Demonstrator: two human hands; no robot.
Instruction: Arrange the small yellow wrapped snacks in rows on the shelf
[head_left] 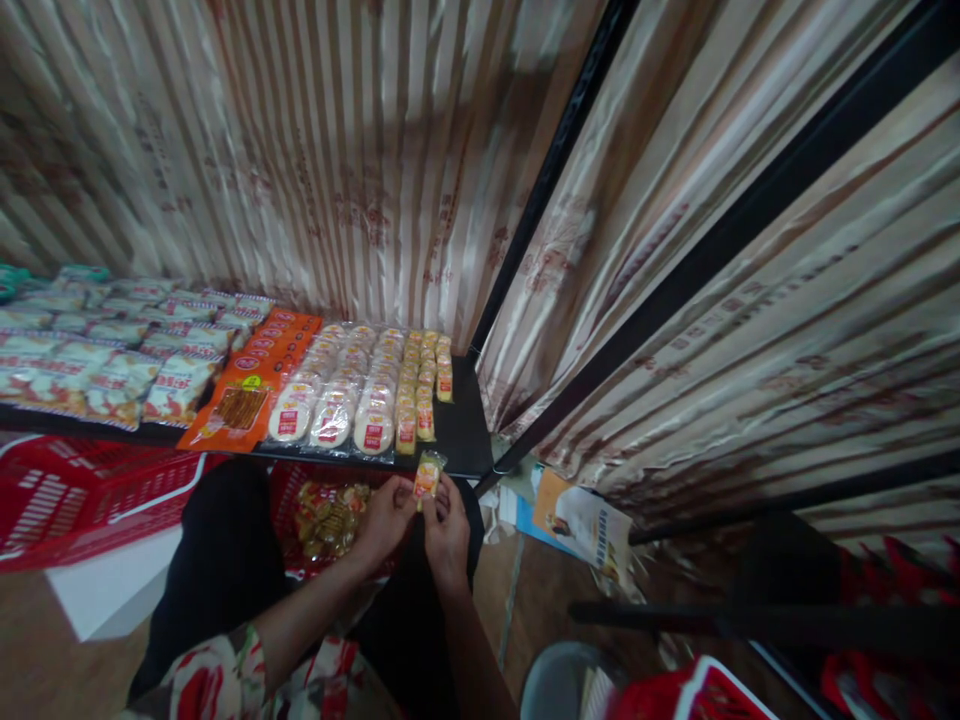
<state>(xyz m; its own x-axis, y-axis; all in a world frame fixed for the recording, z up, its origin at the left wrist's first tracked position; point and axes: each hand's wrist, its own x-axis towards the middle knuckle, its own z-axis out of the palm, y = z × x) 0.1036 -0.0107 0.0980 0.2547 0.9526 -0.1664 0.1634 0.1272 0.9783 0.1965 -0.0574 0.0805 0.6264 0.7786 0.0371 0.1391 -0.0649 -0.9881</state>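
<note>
at the front edge of the black shelf [461, 440], near its right end, i held a small yellow packet [427, 480] between both hands. my left hand [390, 520] had its fingers drawn in close and pinched the packet from the left side. my right hand [446, 528] was closed on it from the right, the thumb laid near its lower part. the packet was roughly upright, its printed face turned towards me; i could not tell whether its top touched the shelf edge.

just beyond it, on the shelf, were rows of yellow packs [424, 375], much like the one i held. beside them on the left were rows of round white crackers [331, 415] in clear wrappers with red labels. next came a bright orange bag [240, 405], lying with its lower end over the front edge, and further left many white bags [180, 385] were lined up.

below the shelf, between my knees in dark trousers [217, 540], a red basket [279, 490] held gold-coloured packs [326, 522], too blurred to read. another, larger basket [45, 490], also red, was by my left knee. behind the shelf hung a striped curtain [360, 200]. low on the right was some orange and white packaging [577, 515], and nearer me was a grey bucket [555, 680].
</note>
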